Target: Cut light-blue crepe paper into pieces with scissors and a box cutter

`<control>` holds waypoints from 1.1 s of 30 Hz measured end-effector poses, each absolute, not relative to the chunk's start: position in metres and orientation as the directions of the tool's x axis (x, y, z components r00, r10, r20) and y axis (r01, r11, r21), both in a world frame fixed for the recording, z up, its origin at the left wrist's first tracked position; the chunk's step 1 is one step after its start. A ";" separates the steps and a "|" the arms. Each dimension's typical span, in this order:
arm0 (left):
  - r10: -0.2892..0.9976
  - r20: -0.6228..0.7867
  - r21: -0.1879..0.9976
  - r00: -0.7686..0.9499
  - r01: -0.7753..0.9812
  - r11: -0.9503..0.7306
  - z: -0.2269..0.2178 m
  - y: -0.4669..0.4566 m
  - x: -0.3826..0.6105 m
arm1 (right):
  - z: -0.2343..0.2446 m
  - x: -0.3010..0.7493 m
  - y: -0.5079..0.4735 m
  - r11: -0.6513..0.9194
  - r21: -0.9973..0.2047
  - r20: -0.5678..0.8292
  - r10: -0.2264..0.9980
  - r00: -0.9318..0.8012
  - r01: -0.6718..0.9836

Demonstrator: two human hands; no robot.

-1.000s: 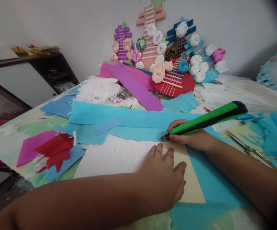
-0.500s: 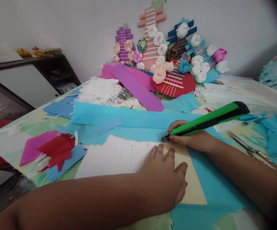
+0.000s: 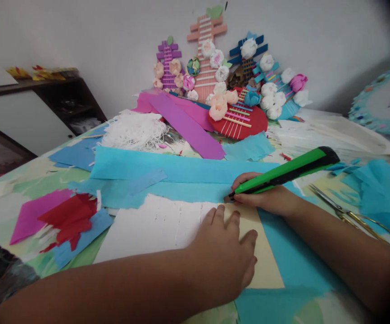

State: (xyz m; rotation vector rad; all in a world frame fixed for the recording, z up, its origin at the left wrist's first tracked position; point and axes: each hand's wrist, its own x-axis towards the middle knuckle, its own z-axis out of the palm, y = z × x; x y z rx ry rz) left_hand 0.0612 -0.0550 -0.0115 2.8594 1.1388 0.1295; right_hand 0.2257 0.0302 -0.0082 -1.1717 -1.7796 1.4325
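Observation:
My right hand (image 3: 265, 195) grips a green and black utility knife (image 3: 289, 168), its handle slanting up to the right. The knife's tip meets the top edge of the paper, just beyond my left fingertips. Spread flat, my left hand (image 3: 220, 252) presses on a white sheet (image 3: 141, 229) marked with several broken vertical slits or lines. A cream sheet (image 3: 265, 261) shows to the right of that hand. Turquoise paper (image 3: 292, 252) lies under and around these sheets, with a long folded turquoise strip (image 3: 181, 166) behind them.
Gold-handled scissors (image 3: 345, 213) lie at the right beside crumpled turquoise paper (image 3: 384, 189). Pink, red and blue scraps (image 3: 70, 216) are on the left. Farther back sit white paper shreds (image 3: 134, 130), a purple strip (image 3: 188, 126) and flower-decorated instrument-shaped crafts (image 3: 205, 72) against the wall.
The whole view has shifted slightly, so most things appear a little farther left. Both hands keep nearly the same pose, and the knife tip stays by the paper's top edge.

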 end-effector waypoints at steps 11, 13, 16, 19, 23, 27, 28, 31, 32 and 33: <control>0.686 0.086 0.102 0.722 0.679 -0.727 -0.013 -0.054 0.061 | -0.007 0.229 0.033 0.029 -0.963 -0.103 0.878 -0.467 0.268; 0.688 0.085 0.101 0.720 0.681 -0.725 -0.013 -0.054 0.060 | -0.007 0.229 0.032 0.016 -0.965 -0.113 0.878 -0.464 0.263; 0.685 0.101 0.104 0.721 0.677 -0.728 -0.012 -0.054 0.060 | -0.008 0.230 0.033 0.032 -0.965 -0.100 0.874 -0.476 0.262; 0.687 0.104 0.112 0.719 0.678 -0.726 -0.013 -0.053 0.060 | -0.009 0.230 0.034 0.074 -0.953 -0.079 0.876 -0.477 0.293; 0.726 0.071 0.141 0.684 0.714 -0.686 -0.014 -0.053 0.061 | -0.008 0.228 0.034 0.087 -0.949 -0.080 0.862 -0.501 0.301; 0.725 0.029 0.147 0.689 0.714 -0.684 -0.013 -0.053 0.061 | -0.011 0.228 0.034 0.161 -0.940 -0.031 0.837 -0.546 0.300; 0.723 0.018 0.146 0.691 0.713 -0.686 -0.012 -0.053 0.061 | -0.012 0.229 0.035 0.171 -0.939 -0.023 0.834 -0.552 0.297; 0.723 -0.001 0.145 0.691 0.716 -0.683 -0.011 -0.053 0.061 | -0.013 0.230 0.035 0.131 -0.953 -0.044 0.832 -0.554 0.273; 0.726 -0.002 0.145 0.688 0.718 -0.680 -0.011 -0.053 0.061 | -0.013 0.231 0.035 0.102 -0.960 -0.060 0.836 -0.546 0.262; 0.728 -0.003 0.144 0.685 0.721 -0.678 -0.011 -0.053 0.061 | -0.013 0.231 0.035 0.072 -0.966 -0.075 0.841 -0.536 0.248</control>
